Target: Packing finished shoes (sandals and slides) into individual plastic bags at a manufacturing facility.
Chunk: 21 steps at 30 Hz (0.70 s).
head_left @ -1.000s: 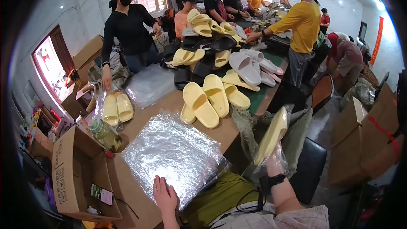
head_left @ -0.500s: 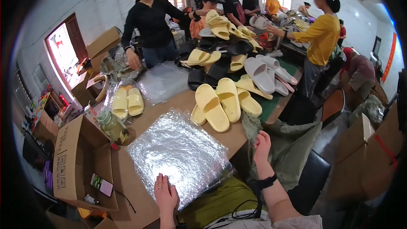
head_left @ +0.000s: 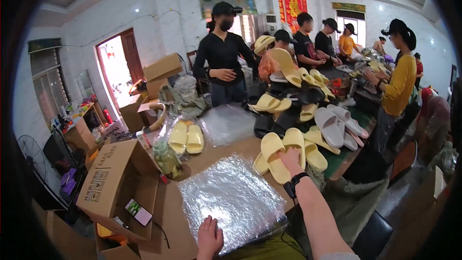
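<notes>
My left hand [head_left: 210, 236] lies on the near edge of a stack of clear plastic bags [head_left: 231, 195], fingers stretched out and holding nothing. My right hand [head_left: 290, 160] reaches forward to a pair of pale yellow slippers [head_left: 274, 156] at the front of a slipper pile. Its fingers are closed at the inner edges of the two slippers, the fingertips partly hidden. More yellow slippers [head_left: 315, 158] lie beneath and beside this pair. Behind them are black slippers [head_left: 263, 125] and grey slippers [head_left: 328, 126].
Left of the bags stand an open cardboard box [head_left: 113, 173] with a phone [head_left: 138, 212] in it and a jar [head_left: 167, 160] of greenish liquid. Another yellow pair [head_left: 186, 137] sits beyond, near more clear bags [head_left: 228, 124]. A co-worker in black [head_left: 224, 62] stands across the table; others work farther back.
My right hand has gone from beside the table edge to the yellow slippers. The view has tilted up and turned left. The co-worker in black has lifted a yellow slipper from the pile.
</notes>
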Tool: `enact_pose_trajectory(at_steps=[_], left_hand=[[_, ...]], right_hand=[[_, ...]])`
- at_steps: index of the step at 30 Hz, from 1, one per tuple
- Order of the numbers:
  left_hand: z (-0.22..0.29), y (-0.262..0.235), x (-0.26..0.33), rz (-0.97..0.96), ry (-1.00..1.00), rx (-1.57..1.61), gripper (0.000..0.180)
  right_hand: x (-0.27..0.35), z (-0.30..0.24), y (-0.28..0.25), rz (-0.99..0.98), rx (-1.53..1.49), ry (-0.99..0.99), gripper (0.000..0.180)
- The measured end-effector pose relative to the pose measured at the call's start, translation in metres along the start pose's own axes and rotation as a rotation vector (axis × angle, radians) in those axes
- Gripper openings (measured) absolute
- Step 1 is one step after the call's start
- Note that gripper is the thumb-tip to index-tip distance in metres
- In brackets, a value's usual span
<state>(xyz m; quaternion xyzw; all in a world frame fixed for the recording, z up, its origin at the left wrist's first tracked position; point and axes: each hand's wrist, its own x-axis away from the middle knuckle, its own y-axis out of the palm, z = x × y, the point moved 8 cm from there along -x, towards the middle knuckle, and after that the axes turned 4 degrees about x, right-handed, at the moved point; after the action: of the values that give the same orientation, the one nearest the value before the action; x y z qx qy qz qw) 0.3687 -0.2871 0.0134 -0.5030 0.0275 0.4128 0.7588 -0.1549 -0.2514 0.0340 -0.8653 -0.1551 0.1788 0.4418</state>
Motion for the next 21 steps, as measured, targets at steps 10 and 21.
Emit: enact_pose_trajectory(at_steps=[10, 21], left_hand=[[0.008, 0.011, -0.002, -0.01, -0.011, 0.016, 0.049], [0.011, 0.003, -0.014, -0.002, -0.018, -0.014, 0.043]], right_hand=[[0.004, -0.009, -0.056, 0.178, -1.187, -0.235, 0.039], [0.168, -0.106, -0.113, -0.302, -0.894, -0.377, 0.041]])
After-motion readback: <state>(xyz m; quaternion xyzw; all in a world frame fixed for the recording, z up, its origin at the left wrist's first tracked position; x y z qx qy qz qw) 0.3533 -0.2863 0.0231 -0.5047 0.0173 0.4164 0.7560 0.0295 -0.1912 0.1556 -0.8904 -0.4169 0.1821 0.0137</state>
